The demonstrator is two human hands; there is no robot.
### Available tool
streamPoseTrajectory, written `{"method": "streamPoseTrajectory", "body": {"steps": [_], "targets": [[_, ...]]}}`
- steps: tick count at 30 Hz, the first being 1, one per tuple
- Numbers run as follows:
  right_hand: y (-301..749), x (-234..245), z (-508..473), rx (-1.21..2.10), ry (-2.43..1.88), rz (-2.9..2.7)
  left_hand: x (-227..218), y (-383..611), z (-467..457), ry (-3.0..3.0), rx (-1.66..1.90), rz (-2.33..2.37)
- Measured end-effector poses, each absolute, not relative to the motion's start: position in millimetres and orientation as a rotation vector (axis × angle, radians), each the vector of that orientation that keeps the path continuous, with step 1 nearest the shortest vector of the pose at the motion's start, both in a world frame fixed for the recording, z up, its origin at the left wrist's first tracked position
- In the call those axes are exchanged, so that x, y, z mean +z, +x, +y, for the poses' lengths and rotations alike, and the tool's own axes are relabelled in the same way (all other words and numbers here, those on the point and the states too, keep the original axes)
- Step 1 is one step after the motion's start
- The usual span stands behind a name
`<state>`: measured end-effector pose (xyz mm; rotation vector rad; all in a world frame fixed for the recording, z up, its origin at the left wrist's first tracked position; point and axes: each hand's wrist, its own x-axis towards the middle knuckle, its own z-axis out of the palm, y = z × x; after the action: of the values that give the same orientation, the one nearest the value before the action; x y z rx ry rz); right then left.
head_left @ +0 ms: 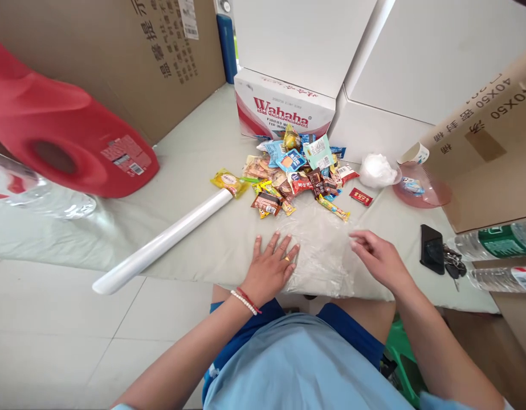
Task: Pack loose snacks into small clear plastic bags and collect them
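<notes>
My left hand (269, 267) lies flat with fingers spread on the left edge of a clear plastic sheet (322, 250) spread on the low table (194, 171). My right hand (376, 256) hovers at the sheet's right edge, fingers curled together in a loose pinch near the plastic; whether it grips the film is unclear. Just beyond the sheet lies a pile of small snack packets (297, 173). A white roll of plastic wrap (160, 244) lies diagonally to the left, overhanging the table's front edge.
A red jug (61, 131) lies at the left over a clear bag. A Wahaha box (284, 105) stands behind the snacks. A crumpled white bag (377, 169), pink bowl (423, 188), black phone (431, 249), keys and two bottles (497, 242) sit right.
</notes>
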<state>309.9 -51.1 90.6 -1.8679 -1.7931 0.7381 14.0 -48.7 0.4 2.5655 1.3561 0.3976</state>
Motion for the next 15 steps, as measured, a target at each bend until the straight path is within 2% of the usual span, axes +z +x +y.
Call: {"method": "streamPoseTrajectory", "body": {"steps": [3,8,12,15], "targets": [[231,99,11,0.599,-1.624,-2.186,0,15,-50,2.552,0.42,1.355],[124,87,77,0.4,-1.706,-2.475,0,15,-50,2.542,0.414,1.381],[125,85,81,0.39,-1.699,-2.48,-1,15,-50,2.543,0.422,1.402],[167,95,64,0.455,-1.498,-2.329,-2,15,-51,2.546,0.447,1.412]]}}
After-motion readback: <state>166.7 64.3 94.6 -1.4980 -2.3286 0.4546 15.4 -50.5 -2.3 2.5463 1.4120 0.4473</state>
